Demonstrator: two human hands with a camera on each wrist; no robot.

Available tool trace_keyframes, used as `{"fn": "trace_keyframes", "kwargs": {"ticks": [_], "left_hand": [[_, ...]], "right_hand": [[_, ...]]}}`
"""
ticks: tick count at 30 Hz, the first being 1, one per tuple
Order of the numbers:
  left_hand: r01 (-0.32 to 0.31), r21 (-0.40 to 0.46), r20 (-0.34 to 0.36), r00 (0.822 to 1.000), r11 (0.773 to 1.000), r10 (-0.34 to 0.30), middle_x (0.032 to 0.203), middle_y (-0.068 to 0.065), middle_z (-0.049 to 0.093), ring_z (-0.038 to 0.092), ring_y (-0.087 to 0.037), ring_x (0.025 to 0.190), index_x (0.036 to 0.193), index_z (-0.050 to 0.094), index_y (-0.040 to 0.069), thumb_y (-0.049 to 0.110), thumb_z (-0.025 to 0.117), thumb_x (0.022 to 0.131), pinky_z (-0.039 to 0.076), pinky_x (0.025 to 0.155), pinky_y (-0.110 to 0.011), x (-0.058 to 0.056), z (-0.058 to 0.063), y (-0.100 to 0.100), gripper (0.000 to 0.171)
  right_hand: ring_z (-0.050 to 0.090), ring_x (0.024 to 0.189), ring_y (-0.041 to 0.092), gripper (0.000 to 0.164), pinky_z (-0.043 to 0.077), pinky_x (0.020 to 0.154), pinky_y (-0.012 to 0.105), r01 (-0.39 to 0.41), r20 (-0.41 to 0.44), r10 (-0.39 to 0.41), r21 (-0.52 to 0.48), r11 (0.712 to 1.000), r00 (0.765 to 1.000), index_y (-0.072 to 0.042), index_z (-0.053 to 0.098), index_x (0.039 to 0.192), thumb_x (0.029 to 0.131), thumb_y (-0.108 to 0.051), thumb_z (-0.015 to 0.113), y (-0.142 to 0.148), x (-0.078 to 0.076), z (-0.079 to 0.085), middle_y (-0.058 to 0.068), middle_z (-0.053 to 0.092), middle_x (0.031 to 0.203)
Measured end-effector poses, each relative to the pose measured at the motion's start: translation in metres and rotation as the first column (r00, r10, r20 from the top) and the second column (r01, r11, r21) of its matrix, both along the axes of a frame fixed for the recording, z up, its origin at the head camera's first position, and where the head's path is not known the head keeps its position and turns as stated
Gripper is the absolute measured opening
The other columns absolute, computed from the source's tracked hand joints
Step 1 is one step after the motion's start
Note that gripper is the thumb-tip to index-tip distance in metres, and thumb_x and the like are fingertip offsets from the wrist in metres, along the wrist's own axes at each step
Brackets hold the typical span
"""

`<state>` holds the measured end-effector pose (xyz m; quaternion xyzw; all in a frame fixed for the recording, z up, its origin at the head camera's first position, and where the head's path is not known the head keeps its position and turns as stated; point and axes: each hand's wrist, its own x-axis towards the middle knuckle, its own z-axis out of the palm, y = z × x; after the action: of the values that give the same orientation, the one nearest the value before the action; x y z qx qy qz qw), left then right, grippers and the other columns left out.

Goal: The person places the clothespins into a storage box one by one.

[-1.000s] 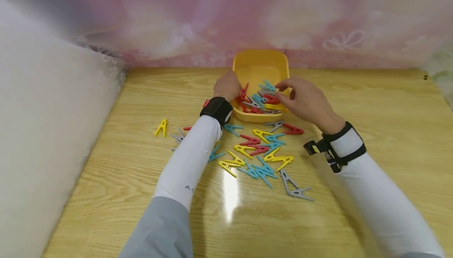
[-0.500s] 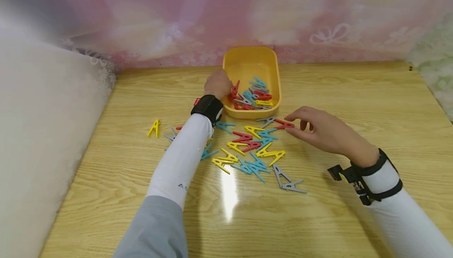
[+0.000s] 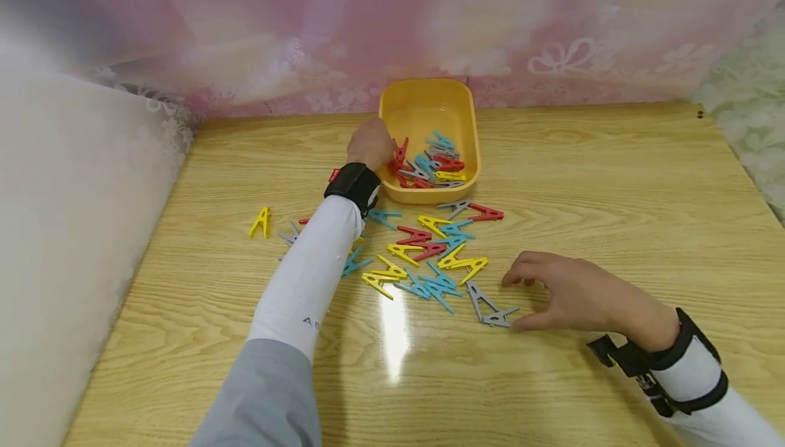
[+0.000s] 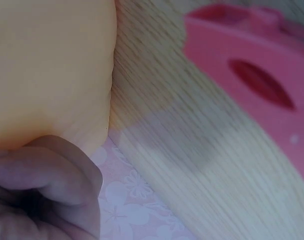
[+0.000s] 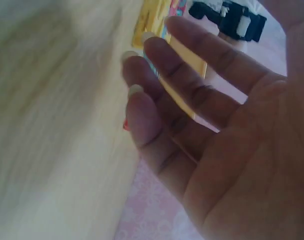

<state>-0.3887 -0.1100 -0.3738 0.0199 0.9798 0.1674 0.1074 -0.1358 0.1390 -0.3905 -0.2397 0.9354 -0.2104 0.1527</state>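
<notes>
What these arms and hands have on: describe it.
The left hand and right hand are bare. White sleeves cover both forearms; the left carries small dark lettering and meets a grey sleeve higher up. A black band with a red tag circles the left wrist; black straps hold a small dark device at the right.

Dark lettering (image 3: 311, 323) stands on the left arm's white fabric sleeve (image 3: 294, 283), below and left of centre: an A-like character, then a rounded one at the edge. The small red tag (image 3: 334, 175) on the black fabric wristband (image 3: 352, 185) bears illegible pale marks.
</notes>
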Motion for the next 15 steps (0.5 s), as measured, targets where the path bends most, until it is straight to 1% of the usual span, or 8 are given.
{"fn": "trace_keyframes", "kwargs": {"ticks": [4,7,9,11,13,15], "left_hand": [[-0.001,0.002,-0.008,1.000,1.000,0.001,0.100,-0.008,0.058,0.058,-0.025,0.085,0.115,0.056,0.004,0.025,0.055,0.095,0.053,0.075,-0.035,-0.002,0.001,-0.002,0.029],[0.005,0.002,-0.010,1.000,1.000,-0.005,0.101,-0.008,0.059,0.058,-0.025,0.086,0.114,0.057,0.004,0.025,0.054,0.096,0.053,0.076,-0.036,-0.002,0.001,-0.003,0.028],[0.007,0.005,-0.013,1.000,1.000,-0.007,0.102,-0.008,0.060,0.059,-0.025,0.087,0.113,0.058,0.004,0.025,0.054,0.096,0.052,0.076,-0.036,-0.002,0.001,-0.003,0.028],[0.010,0.007,-0.020,1.000,1.000,-0.010,0.102,-0.008,0.060,0.059,-0.025,0.087,0.112,0.059,0.004,0.023,0.055,0.095,0.052,0.076,-0.036,-0.002,0.001,-0.002,0.026],[0.006,0.012,-0.027,1.000,1.000,-0.006,0.101,-0.008,0.060,0.058,-0.025,0.086,0.111,0.059,0.004,0.022,0.056,0.095,0.052,0.076,-0.036,-0.001,0.000,-0.001,0.025],[0.006,0.017,-0.024,1.000,1.000,-0.005,0.100,-0.008,0.059,0.057,-0.025,0.085,0.111,0.059,0.004,0.021,0.057,0.094,0.052,0.075,-0.035,0.000,-0.001,0.000,0.024]], "right_hand": [[0.054,0.093,0.005,0.043,0.048,0.076,0.036,-0.036,0.011,0.036,0.036,0.999,0.999,-0.028,0.064,0.103,0.072,-0.055,0.076,-0.005,0.005,-0.006,-0.017,0.054,0.104],[0.051,0.082,0.003,0.032,0.046,0.068,0.030,-0.062,0.004,0.062,0.033,0.998,0.998,-0.027,0.063,0.097,0.075,-0.043,0.079,-0.007,0.007,-0.011,-0.017,0.052,0.095],[0.047,0.074,0.002,0.025,0.041,0.062,0.025,-0.075,0.000,0.075,0.013,0.997,0.997,-0.026,0.063,0.094,0.077,-0.035,0.079,-0.007,0.008,-0.013,-0.015,0.049,0.089],[0.043,0.070,0.002,0.022,0.037,0.058,0.023,-0.073,-0.008,0.073,-0.002,0.997,0.997,-0.025,0.063,0.092,0.077,-0.029,0.079,-0.007,0.009,-0.013,-0.014,0.046,0.085],[0.044,0.070,0.001,0.021,0.038,0.057,0.022,-0.060,0.003,0.060,-0.015,0.998,0.998,-0.025,0.064,0.094,0.079,-0.027,0.078,-0.004,0.008,-0.011,-0.015,0.047,0.086],[0.047,0.072,0.001,0.021,0.040,0.058,0.023,-0.040,0.014,0.040,-0.021,0.999,0.999,-0.025,0.065,0.097,0.080,-0.029,0.077,0.000,0.006,-0.006,-0.015,0.050,0.087]]}}
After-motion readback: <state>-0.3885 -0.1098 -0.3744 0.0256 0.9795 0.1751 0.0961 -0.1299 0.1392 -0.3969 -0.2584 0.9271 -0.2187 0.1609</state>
